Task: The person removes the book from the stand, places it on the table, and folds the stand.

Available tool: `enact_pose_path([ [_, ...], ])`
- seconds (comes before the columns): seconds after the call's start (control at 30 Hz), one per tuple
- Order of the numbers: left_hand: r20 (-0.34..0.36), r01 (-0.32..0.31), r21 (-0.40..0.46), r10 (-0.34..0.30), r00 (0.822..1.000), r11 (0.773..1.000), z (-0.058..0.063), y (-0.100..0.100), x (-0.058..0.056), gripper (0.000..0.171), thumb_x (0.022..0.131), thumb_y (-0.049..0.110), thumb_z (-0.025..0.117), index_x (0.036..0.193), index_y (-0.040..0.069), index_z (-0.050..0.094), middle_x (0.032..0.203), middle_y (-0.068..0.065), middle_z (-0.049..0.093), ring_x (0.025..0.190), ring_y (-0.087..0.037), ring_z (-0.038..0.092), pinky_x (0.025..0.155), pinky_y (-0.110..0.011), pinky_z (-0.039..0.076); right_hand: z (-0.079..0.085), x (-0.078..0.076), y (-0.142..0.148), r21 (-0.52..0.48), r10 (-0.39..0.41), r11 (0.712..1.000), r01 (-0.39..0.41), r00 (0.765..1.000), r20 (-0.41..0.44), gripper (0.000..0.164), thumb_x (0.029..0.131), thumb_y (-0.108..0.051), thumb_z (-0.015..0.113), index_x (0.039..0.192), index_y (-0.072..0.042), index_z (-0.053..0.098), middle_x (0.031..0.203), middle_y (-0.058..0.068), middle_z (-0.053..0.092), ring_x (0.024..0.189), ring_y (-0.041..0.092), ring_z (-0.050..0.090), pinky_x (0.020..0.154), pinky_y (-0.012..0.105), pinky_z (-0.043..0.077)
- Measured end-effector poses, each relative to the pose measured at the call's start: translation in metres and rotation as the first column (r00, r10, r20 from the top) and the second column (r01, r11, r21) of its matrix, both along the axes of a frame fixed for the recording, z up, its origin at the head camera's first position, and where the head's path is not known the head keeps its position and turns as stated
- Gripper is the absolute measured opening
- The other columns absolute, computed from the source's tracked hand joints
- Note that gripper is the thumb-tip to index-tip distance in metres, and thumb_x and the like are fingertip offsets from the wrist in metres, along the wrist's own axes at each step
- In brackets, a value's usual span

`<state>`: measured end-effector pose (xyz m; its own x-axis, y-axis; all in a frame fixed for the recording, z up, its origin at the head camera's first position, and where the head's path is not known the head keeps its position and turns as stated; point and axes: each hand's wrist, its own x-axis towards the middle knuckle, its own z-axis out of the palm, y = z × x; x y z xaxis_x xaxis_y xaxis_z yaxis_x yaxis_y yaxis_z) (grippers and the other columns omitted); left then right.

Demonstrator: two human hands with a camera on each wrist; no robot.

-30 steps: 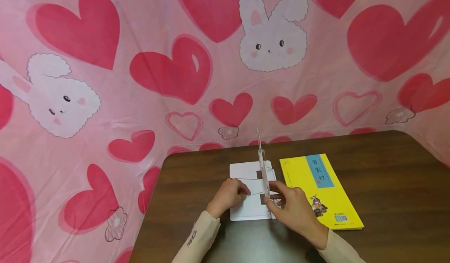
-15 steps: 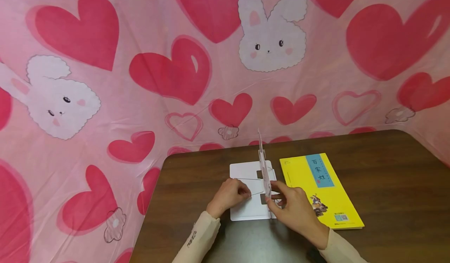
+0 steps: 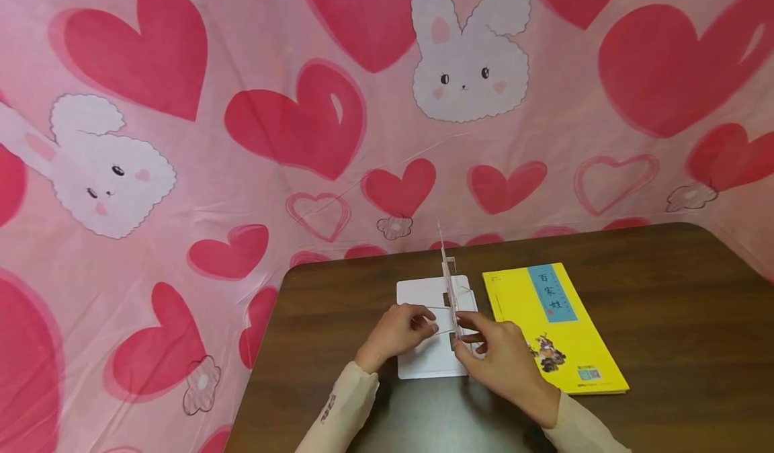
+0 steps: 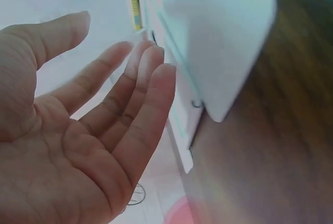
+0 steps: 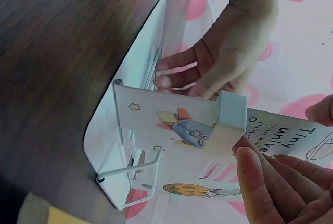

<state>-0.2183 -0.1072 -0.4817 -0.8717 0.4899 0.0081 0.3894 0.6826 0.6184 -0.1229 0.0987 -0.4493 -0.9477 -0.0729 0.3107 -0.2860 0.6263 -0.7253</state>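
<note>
- The printed panel stood upright on the white base.
- Right hand, at the base's right side, pinched the panel.
- Left hand, above the base, held nothing, fingers loose.

A dark brown table with wood grain bears it all — its far corners are rounded, and a pale sheen shows on the surface towards the front. On it a white book stand rests on its flat base plate. Just to the right — near the plate, not touching — a yellow book lies cover up, slightly askew, its blue title label reading 百家姓.
</note>
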Motion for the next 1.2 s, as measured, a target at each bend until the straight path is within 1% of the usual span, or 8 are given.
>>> enact_pose_path([
  [0.2, -0.029, -0.031, 0.092, 0.034, 0.999, 0.995, 0.019, -0.003, 0.002, 0.022, 0.097, 0.021, 0.073, 0.114, 0.009, 0.078, 0.091, -0.002, 0.079, 0.079, -0.01, 0.072, 0.073, -0.022, 0.058, 0.001, -0.001, -0.007, 0.05, -0.017, 0.999, 0.019, 0.999, -0.041, 0.042, 0.08, -0.016, 0.087, 0.12, -0.009, 0.077, 0.108, 0.009, 0.082, 0.081, 0.016, 0.081, 0.064, 0.025, 0.061],
  [0.33, -0.027, -0.065, 0.187, 0.072, 0.997, 0.98, 0.033, -0.006, 0.006, 0.022, 0.099, 0.018, 0.069, 0.117, 0.007, 0.077, 0.096, -0.005, 0.08, 0.083, -0.018, 0.077, 0.074, -0.025, 0.06, -0.002, -0.001, -0.009, 0.068, -0.015, 0.997, 0.022, 0.995, -0.096, 0.042, 0.078, -0.015, 0.088, 0.117, -0.007, 0.078, 0.106, 0.009, 0.082, 0.077, 0.015, 0.08, 0.062, 0.026, 0.061],
  [0.47, -0.03, -0.08, 0.332, 0.095, 0.995, 0.94, 0.042, -0.006, 0.008, 0.023, 0.102, 0.011, 0.063, 0.121, 0.005, 0.074, 0.1, -0.012, 0.08, 0.086, -0.029, 0.079, 0.074, -0.023, 0.059, -0.004, -0.002, -0.012, 0.106, -0.018, 0.994, 0.034, 0.989, -0.15, 0.04, 0.076, -0.016, 0.088, 0.114, -0.007, 0.079, 0.099, 0.008, 0.083, 0.074, 0.015, 0.08, 0.06, 0.023, 0.059],
  [0.6, -0.013, -0.085, 0.433, 0.1, 0.995, 0.897, 0.048, -0.006, 0.013, 0.025, 0.105, 0.012, 0.06, 0.126, 0.005, 0.072, 0.105, -0.016, 0.08, 0.091, -0.032, 0.08, 0.077, -0.024, 0.061, -0.003, -0.003, -0.017, 0.156, -0.026, 0.986, 0.055, 0.983, -0.184, 0.038, 0.075, -0.019, 0.088, 0.111, -0.008, 0.08, 0.087, 0.008, 0.082, 0.071, 0.015, 0.079, 0.061, 0.021, 0.057],
  [0.8, 0.048, -0.122, 0.52, 0.113, 0.992, 0.846, 0.057, -0.007, 0.018, 0.03, 0.107, 0.016, 0.058, 0.13, 0.001, 0.069, 0.113, -0.021, 0.077, 0.095, -0.038, 0.079, 0.083, -0.034, 0.064, 0.001, -0.002, -0.024, 0.182, -0.025, 0.982, 0.049, 0.991, -0.132, 0.038, 0.077, -0.022, 0.087, 0.112, -0.009, 0.081, 0.063, -0.001, 0.073, 0.071, 0.017, 0.078, 0.059, 0.018, 0.052],
  [0.87, 0.063, -0.138, 0.539, 0.124, 0.99, 0.831, 0.059, -0.008, 0.018, 0.03, 0.107, 0.015, 0.058, 0.13, -0.001, 0.069, 0.114, -0.022, 0.077, 0.095, -0.037, 0.079, 0.084, -0.038, 0.064, 0.001, -0.001, -0.026, 0.198, -0.021, 0.979, 0.044, 0.993, -0.113, 0.037, 0.078, -0.023, 0.087, 0.112, -0.01, 0.081, 0.055, -0.005, 0.066, 0.062, 0.011, 0.072, 0.056, 0.016, 0.047],
  [1.03, 0.067, -0.153, 0.556, 0.139, 0.988, 0.817, 0.058, -0.012, 0.016, 0.028, 0.106, 0.013, 0.06, 0.125, -0.004, 0.071, 0.112, -0.023, 0.077, 0.092, -0.033, 0.079, 0.085, -0.045, 0.064, 0.002, -0.001, -0.03, 0.243, -0.007, 0.97, 0.034, 0.994, -0.111, 0.036, 0.079, -0.026, 0.086, 0.111, -0.011, 0.081, 0.05, -0.013, 0.051, 0.048, -0.002, 0.037, 0.049, 0.017, 0.031],
  [1.2, 0.044, -0.174, 0.536, 0.179, 0.983, 0.826, 0.061, -0.017, 0.013, 0.029, 0.104, 0.016, 0.062, 0.12, -0.005, 0.073, 0.11, -0.023, 0.077, 0.088, -0.03, 0.08, 0.081, -0.038, 0.065, 0.003, -0.001, -0.035, 0.286, 0.0, 0.958, 0.024, 0.996, -0.086, 0.038, 0.081, -0.031, 0.086, 0.114, -0.012, 0.081, 0.053, -0.01, 0.057, 0.044, 0.001, 0.027, 0.046, 0.02, 0.021],
])
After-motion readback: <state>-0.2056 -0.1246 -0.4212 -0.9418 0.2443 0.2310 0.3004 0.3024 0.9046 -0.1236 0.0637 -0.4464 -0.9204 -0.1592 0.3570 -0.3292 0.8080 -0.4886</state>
